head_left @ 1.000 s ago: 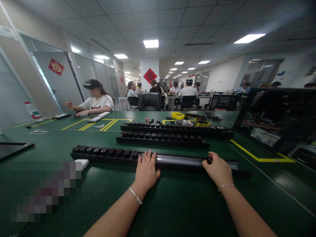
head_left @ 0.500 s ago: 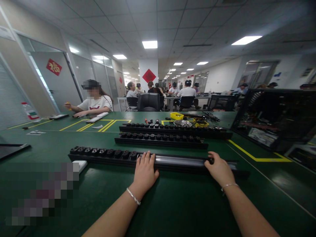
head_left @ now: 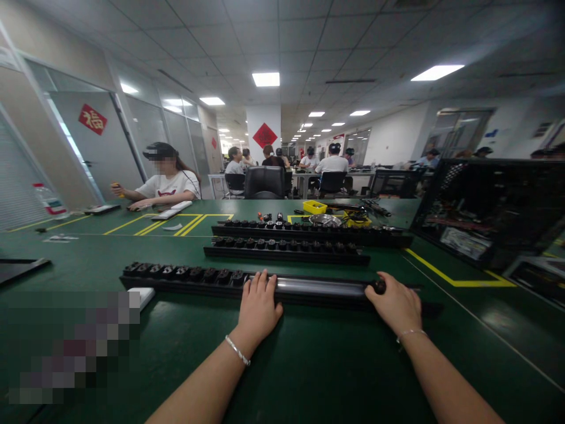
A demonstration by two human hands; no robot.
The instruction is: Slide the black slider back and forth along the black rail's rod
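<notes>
A long black rail (head_left: 324, 300) lies crosswise in front of me, a power strip by its look. Its left half carries a row of black socket modules (head_left: 196, 274); on the right, the channel shows a shiny grey inside. My left hand (head_left: 257, 303) rests on the rail just right of the last module, fingers stretched out flat. At the rail's right part, my right hand (head_left: 397, 303) is closed, thumb and fingers around a small black socket module (head_left: 378, 287). My fingers hide part of that module, and I cannot tell whether it sits in the channel.
Behind lie two more black rails with modules (head_left: 286, 248). Farther back are a yellow tray (head_left: 315, 207) and a metal dish (head_left: 325, 220). A black open-sided case (head_left: 481, 218) stands at right. A co-worker (head_left: 165, 179) sits across at left; a white bar (head_left: 142, 297) lies nearer.
My right hand has turned slightly, and more of the black module shows between thumb and fingers. The left hand stays in place on the rail. The whole view has shifted a little.
</notes>
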